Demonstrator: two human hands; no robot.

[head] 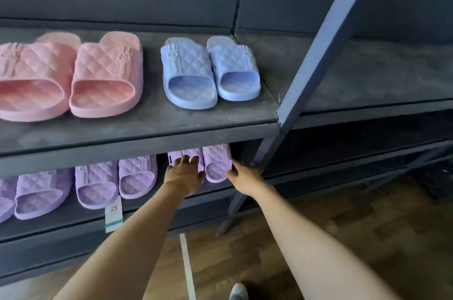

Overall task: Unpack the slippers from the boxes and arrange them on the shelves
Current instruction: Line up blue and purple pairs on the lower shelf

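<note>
Closest to me in the head view are two bare forearms reaching for the lower shelf (152,202), with the toe of a shoe (237,291) on the wooden floor below. My left hand (185,172) lies flat on the left slipper of the lilac pair (217,161) at that shelf's right end, fingers straight and spread, gripping nothing. My right hand (245,174) is open too, its fingertips touching the right slipper's outer side. Two more lilac pairs (115,182) stand to the left along the front edge, one with a hanging tag (113,216). A pink pair (71,76) and a blue pair (210,71) sit on the upper shelf (152,118). No boxes show. I judge this to be the squaring-up step. Next I should nudge the toes level with the neighbours, lightly, since these look light enough to skid.
</note>
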